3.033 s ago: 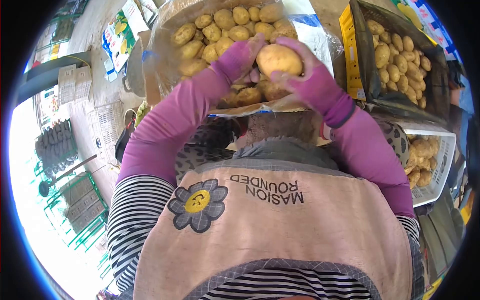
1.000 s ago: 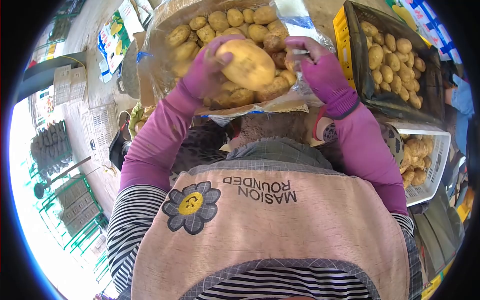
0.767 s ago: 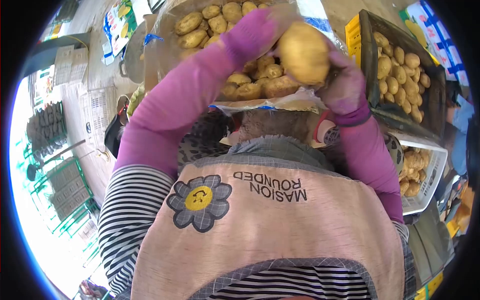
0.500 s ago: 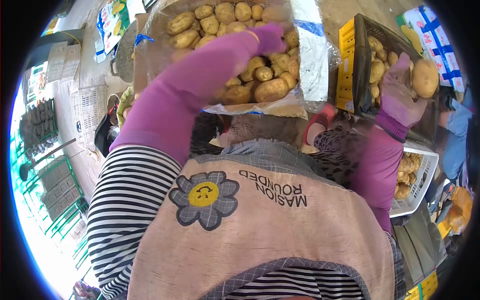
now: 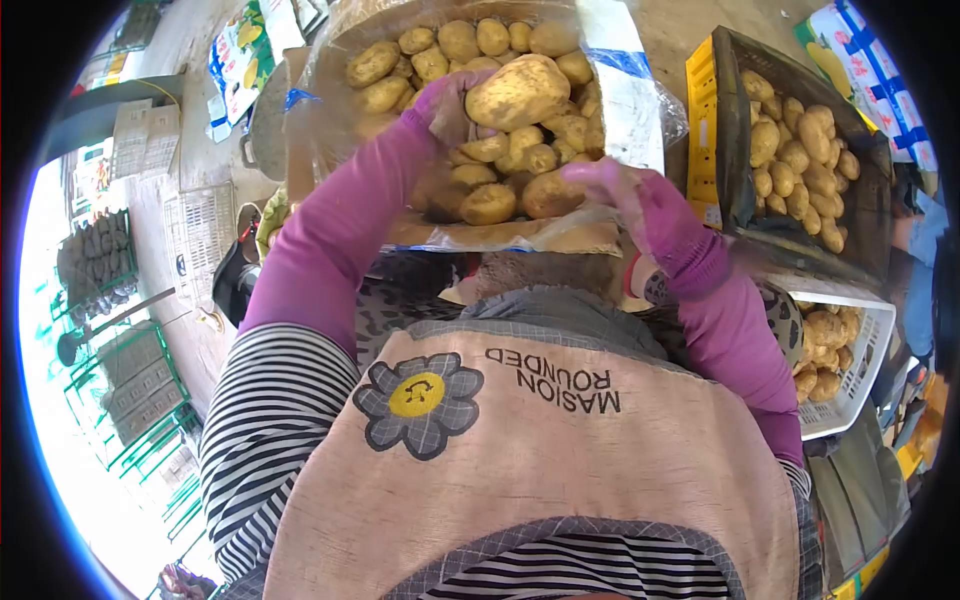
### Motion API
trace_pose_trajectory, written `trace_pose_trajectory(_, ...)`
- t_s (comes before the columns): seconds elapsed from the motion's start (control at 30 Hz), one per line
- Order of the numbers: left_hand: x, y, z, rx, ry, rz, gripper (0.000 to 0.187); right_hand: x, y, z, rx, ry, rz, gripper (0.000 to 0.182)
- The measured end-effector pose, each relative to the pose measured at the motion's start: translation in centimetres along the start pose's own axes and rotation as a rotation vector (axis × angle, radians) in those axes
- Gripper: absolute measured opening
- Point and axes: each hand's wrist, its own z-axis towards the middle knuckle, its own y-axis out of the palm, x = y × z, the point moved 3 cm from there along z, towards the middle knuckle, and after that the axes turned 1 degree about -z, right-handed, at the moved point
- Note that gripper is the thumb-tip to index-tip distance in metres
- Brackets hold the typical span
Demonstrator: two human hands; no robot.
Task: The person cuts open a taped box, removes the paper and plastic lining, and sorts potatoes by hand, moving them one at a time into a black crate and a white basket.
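My left hand (image 5: 450, 112), in a purple glove, is closed around a large potato (image 5: 518, 92) held above the cardboard box (image 5: 630, 130). Loose potatoes (image 5: 488, 203) fill the box, which has a clear plastic liner. At the right front corner of the box is my right hand (image 5: 640, 200), also gloved in purple. Its fingers stretch leftward, apart and with nothing in them, close to a potato (image 5: 552, 194) by the near rim.
To the right stands a yellow crate (image 5: 703, 130) with a dark liner and potatoes inside. Nearer me on that side is a white crate (image 5: 868, 372) of potatoes. Pale crates (image 5: 200, 225) stand on the floor at left.
My right hand has come left from the yellow crate to the box, and the potato it had there is gone from it. My left hand has drawn back and now lifts a large potato.
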Motion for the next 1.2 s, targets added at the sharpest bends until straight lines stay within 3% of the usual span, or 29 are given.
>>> trace_pose_trajectory(0.07,3.2,0.4,-1.9,0.049,-0.014,0.047,0.042,-0.3,1.3,0.5,0.016,0.114,-0.017,0.065)
trace_pose_trajectory(0.17,5.7,2.0,-2.3,0.076,0.093,0.187,0.029,-0.8,2.5,1.9,0.222,-0.092,0.004,0.069)
trace_pose_trajectory(0.2,6.9,2.6,-2.4,0.066,0.135,0.279,0.027,-1.3,2.6,1.9,0.267,-0.068,0.141,0.069)
trace_pose_trajectory(0.3,8.6,4.3,-1.8,-0.049,-0.129,-0.138,0.031,-2.1,2.7,2.1,0.349,0.006,0.520,0.065)
trace_pose_trajectory(0.37,6.7,6.3,-1.0,0.043,0.094,0.490,0.033,-1.1,1.6,2.1,0.352,0.073,0.716,0.058)
trace_pose_trajectory(0.43,7.5,7.6,-2.2,0.073,-0.144,-0.177,0.033,-0.3,0.7,2.1,0.406,0.052,0.934,0.056)
trace_pose_trajectory(0.47,8.2,7.2,-1.8,-0.050,-0.154,0.149,0.032,-0.4,0.3,1.8,0.431,0.020,1.000,0.058)
trace_pose_trajectory(0.5,7.1,6.3,-1.5,-0.060,-0.159,0.287,0.032,-0.7,0.0,1.5,0.456,-0.012,1.066,0.060)
trace_pose_trajectory(0.57,3.8,3.7,-0.5,-0.094,-0.173,0.559,0.032,-2.7,-0.8,0.5,0.543,-0.176,0.852,0.064)
trace_pose_trajectory(0.63,2.7,-1.2,-0.3,0.074,-0.470,0.532,0.034,-2.7,-2.1,0.3,0.477,-0.219,0.923,0.070)
trace_pose_trajectory(0.7,-1.0,-7.3,0.9,0.267,-0.535,0.877,0.036,-1.4,-3.8,0.2,0.244,-0.143,1.274,0.078)
trace_pose_trajectory(0.73,-3.1,-10.8,1.3,0.386,-0.581,1.071,0.038,-1.4,-4.2,0.0,0.325,-0.085,1.284,0.084)
trace_pose_trajectory(0.8,-4.4,-14.3,0.5,0.512,-0.683,1.191,0.054,-1.0,-4.5,0.1,0.171,-0.093,1.385,0.086)
trace_pose_trajectory(0.83,-4.9,-14.7,0.6,0.470,-0.726,1.245,0.060,-1.0,-4.7,0.3,0.091,-0.097,1.430,0.087)
trace_pose_trajectory(0.93,-5.4,-14.5,1.6,0.269,-0.903,1.400,0.083,-2.2,-3.8,0.4,0.271,0.083,1.116,0.080)
trace_pose_trajectory(1.03,-4.6,-14.8,3.2,0.155,-0.908,1.494,0.077,-3.4,-2.9,1.0,0.326,0.174,1.062,0.082)
trace_pose_trajectory(1.13,-3.2,-15.6,2.3,0.401,-0.787,1.030,0.069,-3.0,-2.5,1.3,0.180,0.102,1.217,0.086)
trace_pose_trajectory(1.2,-7.2,-16.3,0.2,0.347,-0.600,0.210,0.069,-2.4,-2.2,1.3,0.095,0.047,1.393,0.088)
